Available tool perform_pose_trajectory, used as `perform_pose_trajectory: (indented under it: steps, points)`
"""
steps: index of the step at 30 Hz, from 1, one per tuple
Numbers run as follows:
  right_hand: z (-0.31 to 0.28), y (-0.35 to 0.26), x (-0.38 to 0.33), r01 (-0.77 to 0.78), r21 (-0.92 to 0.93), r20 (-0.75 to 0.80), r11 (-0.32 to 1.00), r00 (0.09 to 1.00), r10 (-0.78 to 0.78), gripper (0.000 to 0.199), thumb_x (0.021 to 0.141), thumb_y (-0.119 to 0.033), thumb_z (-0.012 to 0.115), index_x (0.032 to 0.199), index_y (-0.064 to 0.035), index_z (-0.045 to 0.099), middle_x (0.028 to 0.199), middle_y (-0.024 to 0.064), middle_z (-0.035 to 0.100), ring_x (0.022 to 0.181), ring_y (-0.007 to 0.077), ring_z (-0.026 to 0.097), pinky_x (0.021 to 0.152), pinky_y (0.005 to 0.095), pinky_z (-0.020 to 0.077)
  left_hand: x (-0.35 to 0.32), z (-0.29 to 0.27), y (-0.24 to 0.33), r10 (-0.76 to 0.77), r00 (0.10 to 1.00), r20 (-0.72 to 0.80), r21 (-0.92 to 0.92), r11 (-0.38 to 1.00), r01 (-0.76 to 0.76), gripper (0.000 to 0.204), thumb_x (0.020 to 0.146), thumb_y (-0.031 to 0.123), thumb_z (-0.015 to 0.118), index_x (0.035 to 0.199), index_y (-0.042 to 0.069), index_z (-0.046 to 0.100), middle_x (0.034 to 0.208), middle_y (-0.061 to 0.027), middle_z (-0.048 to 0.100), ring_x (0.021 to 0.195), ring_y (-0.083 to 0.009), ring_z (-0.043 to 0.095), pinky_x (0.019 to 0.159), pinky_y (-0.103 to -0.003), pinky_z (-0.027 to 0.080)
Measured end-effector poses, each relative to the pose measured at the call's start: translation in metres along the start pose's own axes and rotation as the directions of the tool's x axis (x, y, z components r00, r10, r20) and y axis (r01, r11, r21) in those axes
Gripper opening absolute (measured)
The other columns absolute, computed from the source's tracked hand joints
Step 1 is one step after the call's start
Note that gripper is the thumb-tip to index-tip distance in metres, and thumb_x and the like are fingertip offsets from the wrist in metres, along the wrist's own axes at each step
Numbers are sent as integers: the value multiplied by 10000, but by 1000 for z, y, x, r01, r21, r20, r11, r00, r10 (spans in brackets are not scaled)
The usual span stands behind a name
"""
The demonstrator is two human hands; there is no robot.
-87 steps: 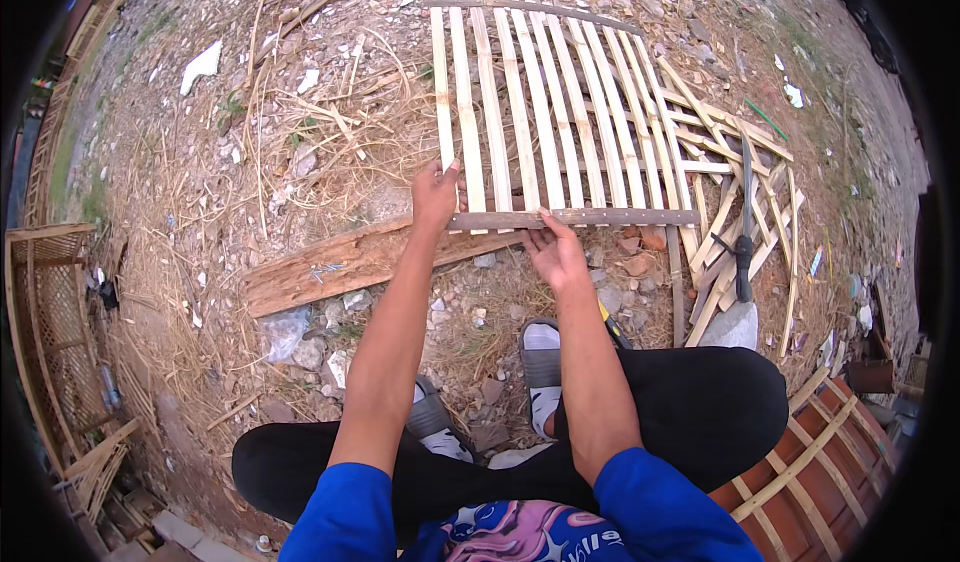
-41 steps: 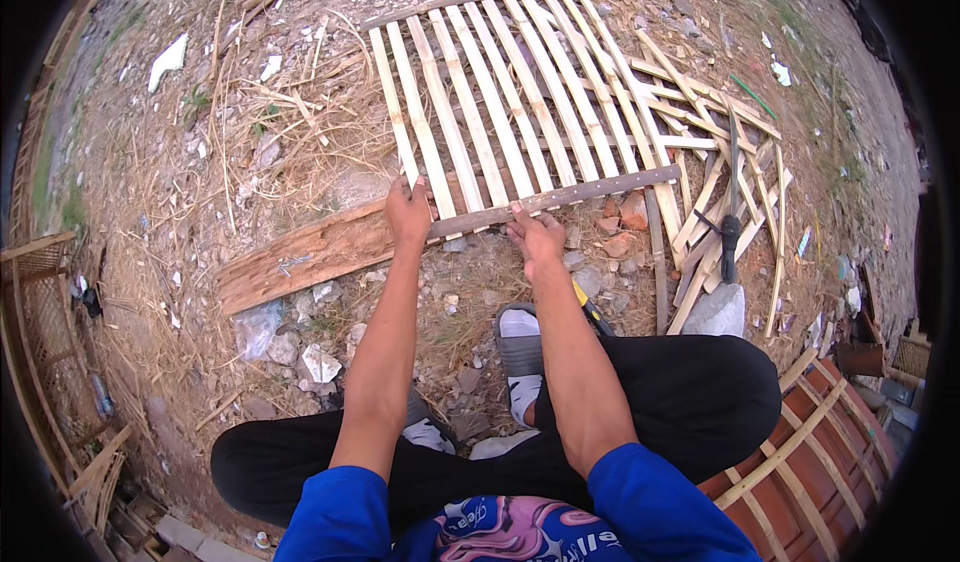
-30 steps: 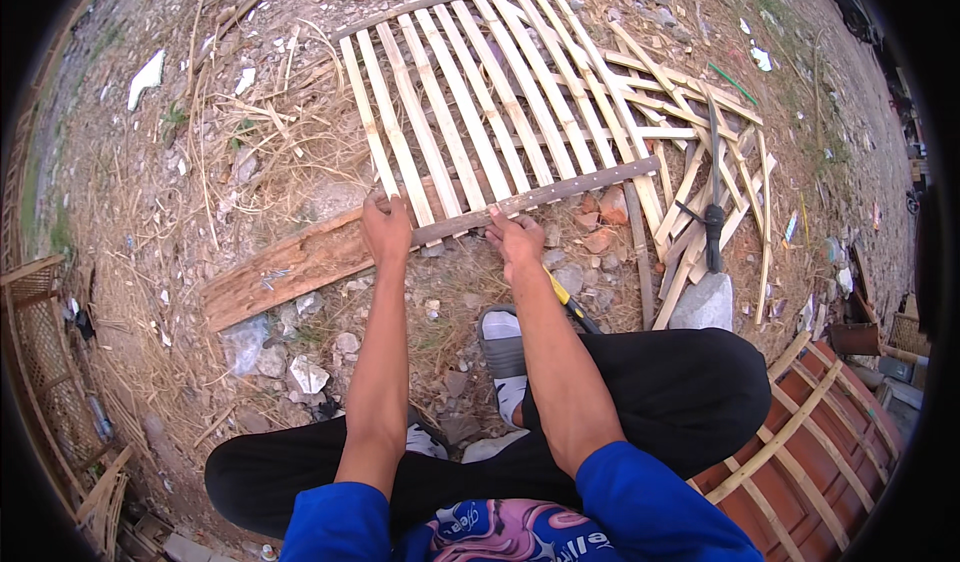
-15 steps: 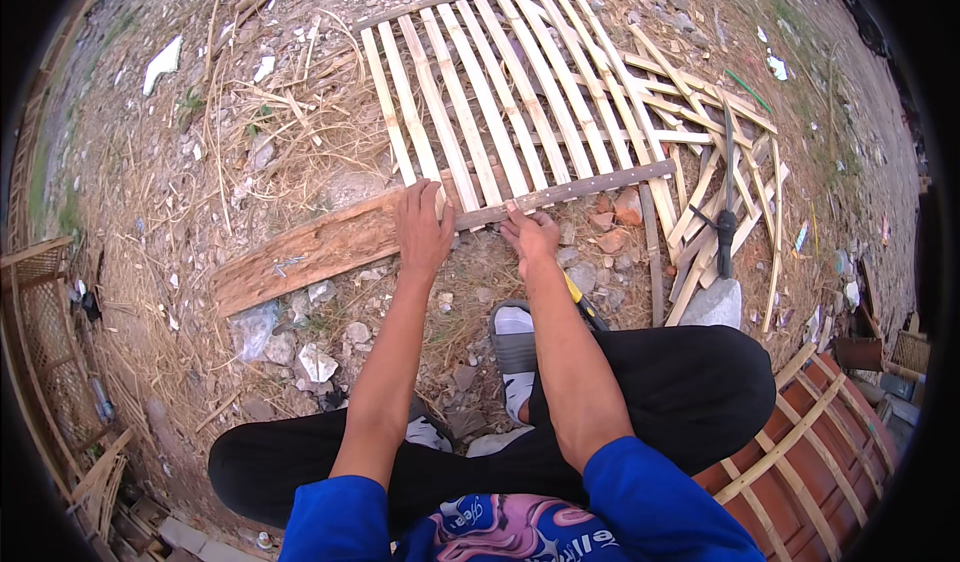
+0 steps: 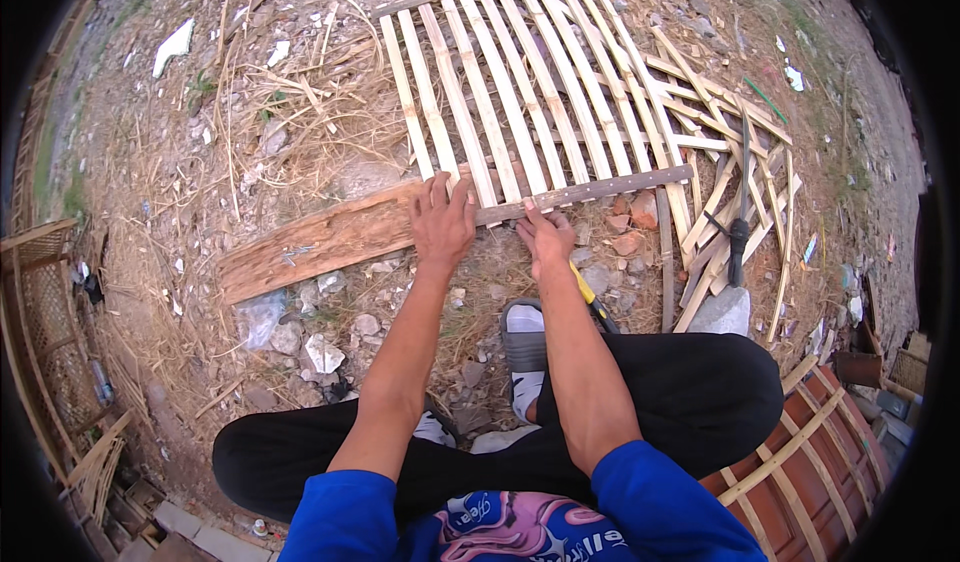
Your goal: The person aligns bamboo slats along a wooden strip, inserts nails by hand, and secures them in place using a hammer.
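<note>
I sat cross-legged on the dirt, my blue sleeves low in view and one grey sandal (image 5: 524, 347) just ahead of my knees. To my right lay a reddish panel (image 5: 800, 462) crossed with pale strips, close against my leg; to my left a woven cane frame (image 5: 45, 312) closed off that side. Little open ground remained between my legs and the work, only stones and straw.

My left hand (image 5: 441, 224) lay flat, fingers spread, pressing where the old wooden plank (image 5: 320, 242) met the slat panel (image 5: 510, 92). My right hand (image 5: 545, 242) was pinched on the dark crossbar (image 5: 600, 187) at the panel's near edge, with a yellow-handled tool (image 5: 588, 292) lying beside my wrist. The two hands were near each other but not touching.

The panel stretched away from me, about ten pale slats side by side, a second bar across its far end. Right of it sat a loose pile of spare slats (image 5: 720, 162), too tangled to count, with a dark hammer (image 5: 738, 237) and a grey stone block (image 5: 720, 312). Far left, one white scrap (image 5: 172, 47) lay in the straw.
</note>
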State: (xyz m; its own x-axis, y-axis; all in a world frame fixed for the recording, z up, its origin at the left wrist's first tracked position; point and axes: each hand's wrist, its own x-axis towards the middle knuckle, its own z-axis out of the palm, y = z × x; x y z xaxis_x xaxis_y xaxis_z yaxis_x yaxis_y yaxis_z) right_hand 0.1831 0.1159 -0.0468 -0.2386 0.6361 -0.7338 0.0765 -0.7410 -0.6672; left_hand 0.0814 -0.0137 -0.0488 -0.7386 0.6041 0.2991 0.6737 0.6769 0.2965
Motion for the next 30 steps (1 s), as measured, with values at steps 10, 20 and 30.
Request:
perform_pose_trajectory:
  steps: [10, 20, 30]
  points:
    - [-1, -2, 1, -14, 7, 18, 1000, 1000, 14, 295, 837, -82, 763, 952, 53, 526, 961, 176, 638, 839, 299, 696, 770, 379, 609, 0, -9, 2, -20, 989, 146, -42, 999, 26, 527, 866, 506, 633, 1284, 193, 566, 1352, -119, 453, 1287, -312, 385, 1029, -498, 297]
    - [3, -6, -2, -74, -23, 56, 997, 996, 76, 344, 876, -115, 730, 1095, 43, 517, 1079, 186, 628, 973, 334, 671, 898, 410, 566, -3, -12, -6, 54, 973, 226, -137, 990, -23, 594, 755, 585, 723, 1179, 176, 650, 1325, -118, 470, 1305, -310, 380, 1066, -498, 258]
    - [0, -16, -5, -89, 35, 172, 995, 982, 82, 423, 851, -254, 771, 1148, -80, 525, 911, 64, 613, 804, 171, 605, 692, 311, 519, 2, -28, 2, 73, 978, 196, -153, 987, -43, 415, 763, 512, 743, 929, 135, 693, 963, -47, 613, 942, -233, 560, 851, -404, 346]
